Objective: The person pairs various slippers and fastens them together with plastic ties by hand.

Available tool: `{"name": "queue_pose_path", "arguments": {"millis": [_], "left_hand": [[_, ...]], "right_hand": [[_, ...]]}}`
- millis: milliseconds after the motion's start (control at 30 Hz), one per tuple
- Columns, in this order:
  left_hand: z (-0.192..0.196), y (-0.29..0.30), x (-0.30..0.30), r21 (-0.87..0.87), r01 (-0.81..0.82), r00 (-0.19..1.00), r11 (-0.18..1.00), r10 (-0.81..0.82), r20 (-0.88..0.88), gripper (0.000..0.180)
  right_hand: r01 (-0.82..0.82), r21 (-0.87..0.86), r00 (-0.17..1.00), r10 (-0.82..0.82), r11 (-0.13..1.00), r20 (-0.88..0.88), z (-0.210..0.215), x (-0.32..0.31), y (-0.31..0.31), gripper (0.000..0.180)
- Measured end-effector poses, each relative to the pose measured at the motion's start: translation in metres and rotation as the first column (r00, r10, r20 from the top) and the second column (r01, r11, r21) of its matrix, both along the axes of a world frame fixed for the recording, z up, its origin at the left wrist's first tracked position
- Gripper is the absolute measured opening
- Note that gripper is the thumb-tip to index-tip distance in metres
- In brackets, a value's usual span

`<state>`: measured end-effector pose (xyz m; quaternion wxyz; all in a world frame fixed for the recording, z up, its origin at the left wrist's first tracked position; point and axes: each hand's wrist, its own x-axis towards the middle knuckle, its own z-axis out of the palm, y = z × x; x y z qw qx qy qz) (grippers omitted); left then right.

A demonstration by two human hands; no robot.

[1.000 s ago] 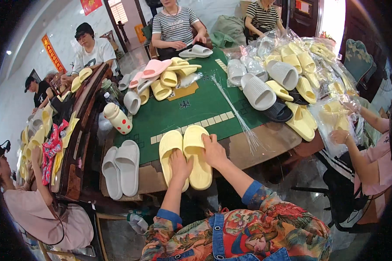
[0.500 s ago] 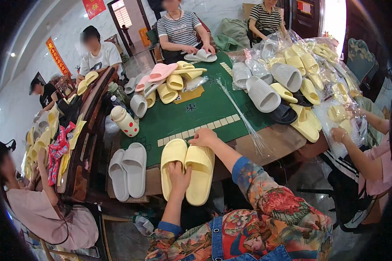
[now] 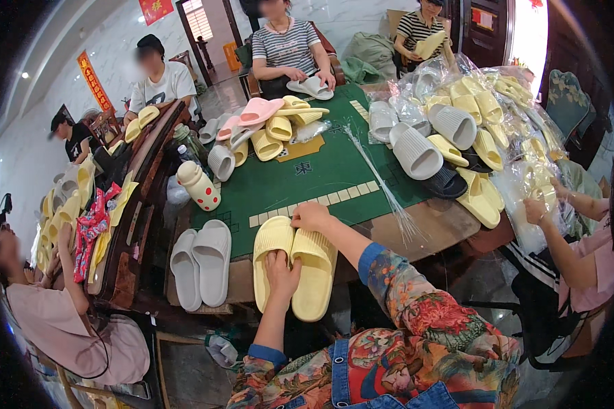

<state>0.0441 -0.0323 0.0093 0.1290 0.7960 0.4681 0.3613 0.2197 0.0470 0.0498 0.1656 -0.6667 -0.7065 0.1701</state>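
While the grey slippers (image 3: 201, 266) lie idle at the left, the left hand (image 3: 282, 269) presses flat, fingers spread, between the pair of yellow slippers (image 3: 295, 266) at the near table (image 3: 416, 228) edge; the right hand (image 3: 312, 217) pinches their toe ends. To my eye, squaring soles and toes before gripping would keep the pair even. Rightward the green mat (image 3: 327, 174) carries heaps of slippers (image 3: 450, 136), and other people sit working around the tiled room.

Tabletop (image 3: 416, 228) with green mat (image 3: 320, 174)
Yellow slippers (image 3: 293, 266) and grey slippers (image 3: 201, 262) at lower centre; spotted bottle (image 3: 199, 185) left; slipper piles along the top and right.
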Motion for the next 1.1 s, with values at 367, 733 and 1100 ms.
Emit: {"name": "queue_pose_path", "arguments": {"millis": [367,733,1100], "left_hand": [[0.01,-0.01,0.005,-0.016,-0.033,0.991,0.999,0.035,0.133,0.061],[-0.027,0.015,0.001,-0.169,-0.161,0.985,0.972,0.169,0.033,0.036],[0.035,-0.039,-0.066,-0.255,0.093,0.949,0.962,-0.008,0.316,0.021]], "right_hand": [[0.141,0.052,0.472,-0.02,0.989,-0.882,-0.006,0.005,0.005,0.022],[0.089,0.322,0.71,0.167,0.943,-0.685,0.02,-0.02,-0.026,0.022],[0.42,0.204,0.686,-0.162,0.884,-0.709,-0.012,0.059,-0.094,0.022]]}}
